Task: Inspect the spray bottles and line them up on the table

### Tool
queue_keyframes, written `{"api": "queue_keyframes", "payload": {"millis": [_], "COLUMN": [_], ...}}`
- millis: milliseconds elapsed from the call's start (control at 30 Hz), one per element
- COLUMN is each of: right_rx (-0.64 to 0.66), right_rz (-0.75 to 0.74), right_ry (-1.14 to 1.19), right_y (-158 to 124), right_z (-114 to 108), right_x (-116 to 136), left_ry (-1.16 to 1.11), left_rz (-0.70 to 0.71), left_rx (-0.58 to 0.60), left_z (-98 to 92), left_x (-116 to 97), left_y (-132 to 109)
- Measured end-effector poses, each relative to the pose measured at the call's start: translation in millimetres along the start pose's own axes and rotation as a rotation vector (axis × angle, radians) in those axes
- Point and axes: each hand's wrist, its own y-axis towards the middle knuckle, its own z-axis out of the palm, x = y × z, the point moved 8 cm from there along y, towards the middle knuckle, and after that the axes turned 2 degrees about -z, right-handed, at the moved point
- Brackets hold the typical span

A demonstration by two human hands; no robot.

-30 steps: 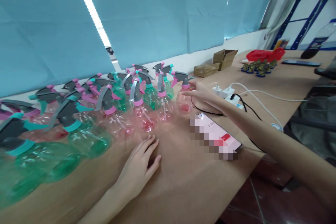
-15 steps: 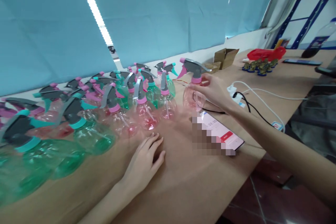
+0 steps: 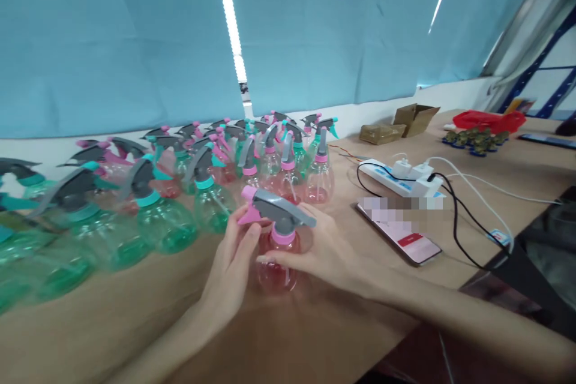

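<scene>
A clear pink spray bottle (image 3: 278, 279) with a grey head and pink collar stands upright in front of me, its pink nozzle pointing left. My right hand (image 3: 330, 249) is wrapped round the bottle's body from the right, thumb across the front just below the collar. From the left, my left hand (image 3: 231, 264) closes against the bottle near the pink trigger, its thumb raised beside it; the far fingers of both hands are hidden. Just behind stand more pink spray bottles (image 3: 319, 183), and to the left are green spray bottles (image 3: 166, 231) with turquoise collars.
Right of the hands lies a phone (image 3: 400, 234), partly blurred out. Behind it is a white power strip (image 3: 387, 177) with plugs and loose cables. Cardboard boxes (image 3: 414, 123), a red plastic item (image 3: 488, 122) and small blue-and-gold pieces (image 3: 474, 141) sit farther back.
My right hand has brought the pink spray bottle left and nearer, from beside the phone to between both hands. My left hand has risen off the table onto it. The view has turned left.
</scene>
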Motion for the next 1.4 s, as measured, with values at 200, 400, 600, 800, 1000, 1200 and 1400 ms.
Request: {"api": "queue_keyframes", "payload": {"millis": [200, 400, 600, 800, 1000, 1200, 1400], "right_rx": [0.062, 0.163, 0.204, 0.204, 0.337, 0.464, 0.41], "right_rz": [0.008, -0.055, -0.273, -0.207, -0.186, -0.155, -0.171], "right_ry": [-0.248, -0.22, 0.141, 0.215, 0.215, -0.029, -0.153], "right_y": [8.7, 2.2, -7.1, -3.8, -3.8, -4.7, -6.7], "right_z": [48.2, 75.1, 93.9, 110.6, 114.5, 102.7, 101.0], "right_x": [19.6, 45.6, 74.4, 68.6, 47.5, -20.5, -56.2], "left_ry": [0.21, 0.669, 0.452, 0.324, 0.148, 0.136, 0.195], "left_rz": [0.102, 0.255, 0.126, 0.146, 0.094, 0.112, 0.083], "left_rx": [-0.118, -0.073, 0.058, -0.069, -0.074, -0.038, -0.013], "left_z": [-47.9, -57.3, -57.0, -69.0, -68.6, -69.4, -70.1], "left_x": [-8.9, -41.0, -42.1, -45.9, -43.6, -40.3, -35.2], "left_y": [-15.8, -27.0, -29.8, -29.2, -21.1, -10.2, -7.9]}}
